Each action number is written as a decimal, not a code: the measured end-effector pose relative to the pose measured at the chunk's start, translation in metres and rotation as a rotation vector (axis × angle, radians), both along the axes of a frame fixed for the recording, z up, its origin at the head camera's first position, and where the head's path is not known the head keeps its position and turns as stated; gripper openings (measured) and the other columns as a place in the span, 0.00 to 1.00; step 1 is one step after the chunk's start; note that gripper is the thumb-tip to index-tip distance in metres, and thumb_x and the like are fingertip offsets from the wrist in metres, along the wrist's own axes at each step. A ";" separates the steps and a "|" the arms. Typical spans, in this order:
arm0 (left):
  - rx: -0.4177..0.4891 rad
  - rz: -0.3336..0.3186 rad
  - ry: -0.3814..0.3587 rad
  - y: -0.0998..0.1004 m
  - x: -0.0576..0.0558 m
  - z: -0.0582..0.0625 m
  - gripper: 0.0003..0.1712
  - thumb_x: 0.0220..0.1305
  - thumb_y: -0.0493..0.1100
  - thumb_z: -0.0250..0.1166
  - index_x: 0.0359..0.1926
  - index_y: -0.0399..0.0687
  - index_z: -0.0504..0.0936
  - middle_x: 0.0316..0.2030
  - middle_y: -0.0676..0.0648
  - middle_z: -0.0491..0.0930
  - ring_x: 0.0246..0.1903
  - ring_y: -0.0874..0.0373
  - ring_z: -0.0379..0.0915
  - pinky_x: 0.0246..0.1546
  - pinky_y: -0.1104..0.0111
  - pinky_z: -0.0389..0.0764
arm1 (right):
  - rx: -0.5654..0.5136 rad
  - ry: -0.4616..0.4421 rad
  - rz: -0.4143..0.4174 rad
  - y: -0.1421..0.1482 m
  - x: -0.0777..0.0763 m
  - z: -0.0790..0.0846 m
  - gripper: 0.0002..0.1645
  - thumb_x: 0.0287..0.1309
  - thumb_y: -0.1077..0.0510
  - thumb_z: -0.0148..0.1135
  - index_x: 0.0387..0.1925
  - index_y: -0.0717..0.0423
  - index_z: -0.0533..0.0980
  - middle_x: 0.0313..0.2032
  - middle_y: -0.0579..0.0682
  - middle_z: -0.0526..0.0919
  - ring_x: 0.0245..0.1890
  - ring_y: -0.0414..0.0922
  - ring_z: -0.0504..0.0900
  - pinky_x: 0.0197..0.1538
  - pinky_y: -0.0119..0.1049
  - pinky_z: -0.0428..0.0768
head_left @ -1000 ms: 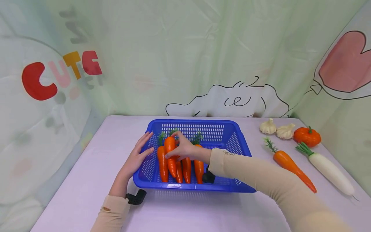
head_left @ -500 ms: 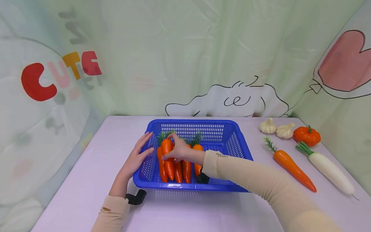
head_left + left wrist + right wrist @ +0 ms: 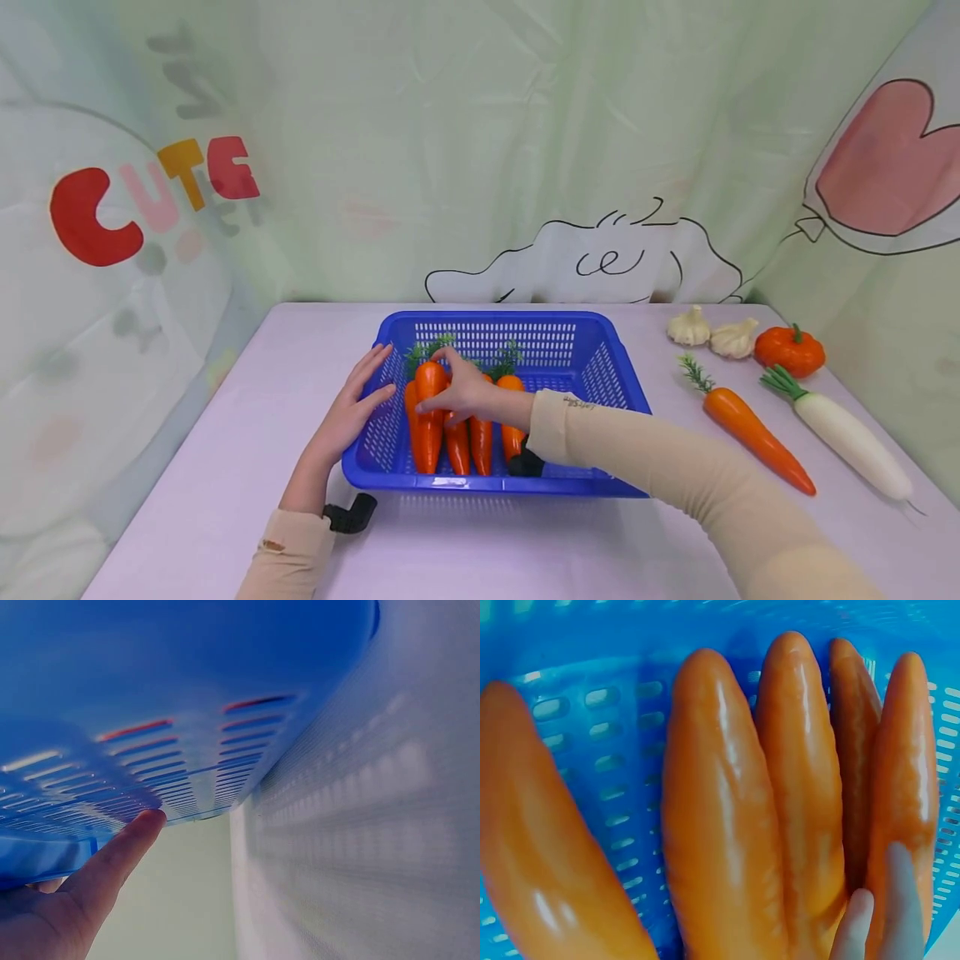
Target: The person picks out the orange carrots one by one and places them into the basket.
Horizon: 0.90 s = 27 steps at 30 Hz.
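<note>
A blue plastic basket (image 3: 600, 481) stands on the table with several orange carrots in it, lying side by side with green tops toward the back. My right hand (image 3: 472, 393) reaches inside and holds a carrot (image 3: 430, 379) at its thick end, thumb and fingers on either side. That carrot partly covers another carrot (image 3: 411, 417) by the left wall. In the right wrist view, fingertips (image 3: 900, 877) touch the held carrot, and more carrots (image 3: 720, 802) lie beside it. My left hand (image 3: 347, 421) rests on the basket's left side with straight fingers; one finger (image 3: 139, 840) touches the slotted outer wall.
To the right of the basket lie a single carrot (image 3: 757, 437) and a white radish (image 3: 851, 442). Behind them sit two garlic bulbs (image 3: 688, 326) and a small orange pumpkin (image 3: 790, 351). A printed curtain (image 3: 450, 167) hangs behind the table (image 3: 255, 400).
My right hand has shifted a little left with the carrot, which now sits lower, nearer the basket's left wall. My left hand stays on the rim.
</note>
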<state>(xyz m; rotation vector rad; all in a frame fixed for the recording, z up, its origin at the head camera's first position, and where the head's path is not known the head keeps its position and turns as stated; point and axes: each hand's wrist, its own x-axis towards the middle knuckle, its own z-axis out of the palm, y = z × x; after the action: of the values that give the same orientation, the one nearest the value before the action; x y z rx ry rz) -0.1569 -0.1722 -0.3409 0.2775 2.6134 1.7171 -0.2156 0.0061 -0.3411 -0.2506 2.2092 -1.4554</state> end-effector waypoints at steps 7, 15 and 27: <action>0.010 0.004 -0.002 -0.001 0.000 0.001 0.32 0.66 0.40 0.50 0.69 0.44 0.53 0.70 0.41 0.42 0.68 0.41 0.35 0.59 0.37 0.43 | 0.012 0.032 0.036 0.008 0.002 0.007 0.43 0.44 0.61 0.71 0.60 0.53 0.58 0.48 0.63 0.69 0.41 0.55 0.75 0.35 0.47 0.81; 0.018 0.006 0.005 0.000 -0.001 0.000 0.31 0.66 0.39 0.50 0.69 0.43 0.53 0.70 0.41 0.42 0.68 0.42 0.35 0.60 0.38 0.42 | 0.031 0.069 0.072 0.023 0.004 0.018 0.42 0.45 0.58 0.71 0.60 0.53 0.58 0.54 0.64 0.65 0.42 0.54 0.75 0.42 0.47 0.79; 0.031 0.009 0.022 -0.008 -0.012 -0.018 0.31 0.66 0.41 0.52 0.69 0.50 0.55 0.70 0.46 0.43 0.68 0.45 0.35 0.60 0.38 0.40 | 0.078 0.175 0.136 0.058 0.012 0.049 0.41 0.47 0.54 0.69 0.60 0.52 0.60 0.55 0.61 0.68 0.43 0.52 0.78 0.47 0.47 0.77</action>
<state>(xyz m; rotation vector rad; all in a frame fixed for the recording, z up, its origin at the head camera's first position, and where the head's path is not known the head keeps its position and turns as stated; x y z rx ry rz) -0.1686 -0.1798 -0.3591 0.2868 2.6089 1.7695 -0.2039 0.0640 -0.2923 -0.5087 2.3305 -1.3148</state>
